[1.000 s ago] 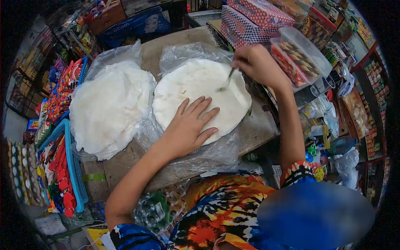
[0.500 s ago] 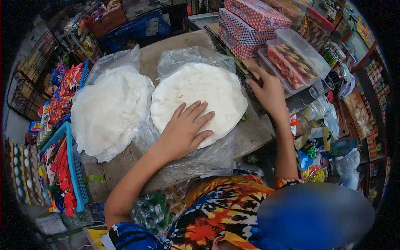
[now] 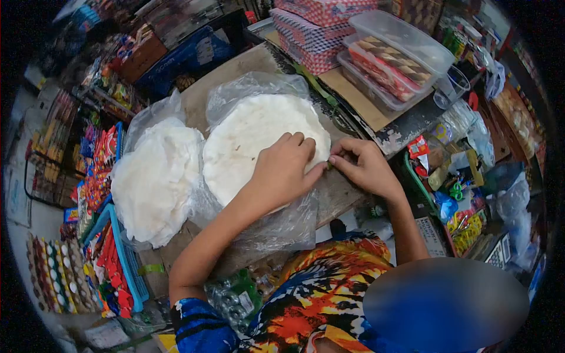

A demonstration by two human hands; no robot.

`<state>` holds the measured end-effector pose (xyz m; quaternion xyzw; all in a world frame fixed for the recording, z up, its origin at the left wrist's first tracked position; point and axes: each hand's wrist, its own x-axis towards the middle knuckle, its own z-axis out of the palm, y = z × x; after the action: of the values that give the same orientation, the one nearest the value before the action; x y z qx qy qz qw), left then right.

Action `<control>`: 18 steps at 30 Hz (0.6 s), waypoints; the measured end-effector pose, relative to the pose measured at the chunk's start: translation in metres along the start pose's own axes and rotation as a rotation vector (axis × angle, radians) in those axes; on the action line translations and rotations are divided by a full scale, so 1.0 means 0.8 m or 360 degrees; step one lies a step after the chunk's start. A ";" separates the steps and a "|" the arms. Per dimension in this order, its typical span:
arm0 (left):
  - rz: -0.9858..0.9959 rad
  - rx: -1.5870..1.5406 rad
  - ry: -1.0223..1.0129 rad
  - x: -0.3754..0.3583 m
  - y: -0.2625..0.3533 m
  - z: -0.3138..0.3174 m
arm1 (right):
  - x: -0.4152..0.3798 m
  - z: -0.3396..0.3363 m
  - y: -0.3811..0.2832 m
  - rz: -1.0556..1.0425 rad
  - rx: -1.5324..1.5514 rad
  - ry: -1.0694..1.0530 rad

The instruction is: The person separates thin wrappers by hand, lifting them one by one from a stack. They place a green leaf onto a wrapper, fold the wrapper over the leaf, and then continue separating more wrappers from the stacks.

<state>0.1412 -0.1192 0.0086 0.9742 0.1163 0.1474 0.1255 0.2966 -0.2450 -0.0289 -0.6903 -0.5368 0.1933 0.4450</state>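
Note:
A stack of thin round white wrappers (image 3: 247,132) lies on clear plastic (image 3: 288,220) on the worn table. My left hand (image 3: 285,162) rests on the right part of this stack, fingers bent and apart from the thumb, which reaches toward the rim. At that same right rim, my right hand (image 3: 365,167) is closed in a pinch, close to the left thumb. Whatever lies between its fingertips is too small to make out. To the left, a second, more crumpled pile of white wrappers (image 3: 156,179) sits on its own plastic.
Red-checked boxes (image 3: 315,35) and a clear container of rolled wafers (image 3: 394,67) stand at the back right. A blue basket (image 3: 126,265) of red packets lines the left edge, near egg trays (image 3: 62,273). A green-rimmed tray (image 3: 421,188) of small goods is at right.
My right hand has come from beside the clear container to the stack's right rim and closed in a pinch. The left hand has slid right, its fingers now bent. The view has shifted.

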 end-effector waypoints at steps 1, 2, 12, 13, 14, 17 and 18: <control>-0.0014 -0.0054 -0.0018 0.004 -0.009 0.004 | -0.001 0.001 0.002 -0.0026 0.0026 -0.0005; -0.0029 -0.0110 -0.0036 0.006 -0.014 0.006 | -0.001 0.002 0.004 -0.0050 0.0049 -0.0011; 0.0000 -0.0250 -0.0127 0.015 -0.009 0.000 | 0.005 0.003 0.018 -0.0225 0.0022 0.0006; -0.0004 -0.0251 -0.0128 0.016 -0.010 0.000 | 0.005 0.002 0.017 -0.0224 0.0024 0.0002; -0.0013 -0.0292 -0.0199 0.017 -0.012 0.000 | 0.005 0.001 0.015 -0.0213 0.0010 -0.0014; -0.0047 -0.0443 -0.0249 0.017 -0.018 0.003 | 0.006 0.001 0.015 -0.0211 -0.0006 -0.0030; -0.0068 -0.0557 -0.0230 0.017 -0.020 0.004 | 0.006 0.001 0.015 -0.0215 -0.0008 -0.0027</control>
<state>0.1521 -0.1012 0.0048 0.9428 0.1003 0.0923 0.3041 0.3043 -0.2406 -0.0383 -0.6520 -0.5863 0.1673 0.4507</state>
